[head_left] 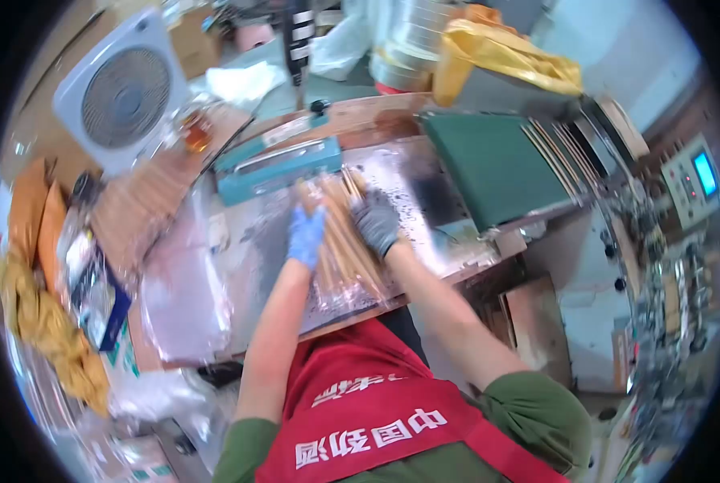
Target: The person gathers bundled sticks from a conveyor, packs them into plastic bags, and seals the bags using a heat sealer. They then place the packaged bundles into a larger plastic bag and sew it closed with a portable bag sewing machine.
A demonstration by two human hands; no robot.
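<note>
A bundle of long, thin tan sticks (pixel 340 233) lies across the worktable in front of me, partly smeared by motion. Its near end looks shiny, as if in clear plastic. My left hand (pixel 305 235), in a blue glove, presses on the bundle's left side with its fingers closed round the edge. On the other side, my right hand (pixel 377 224), in a dark grey glove, grips the bundle near its far end. A few stick ends stand out above the right hand. The fingertips of both hands are blurred. Just beyond the bundle sits a teal metal box (pixel 278 167).
A green conveyor belt (pixel 497 165) with several sticks at its far side stands right, beside a control panel (pixel 691 179). Clear plastic sheets (pixel 184 298) lie left. A fan (pixel 126 97), a jar of amber liquid (pixel 196 131) and corrugated cardboard (pixel 141 213) are at back left.
</note>
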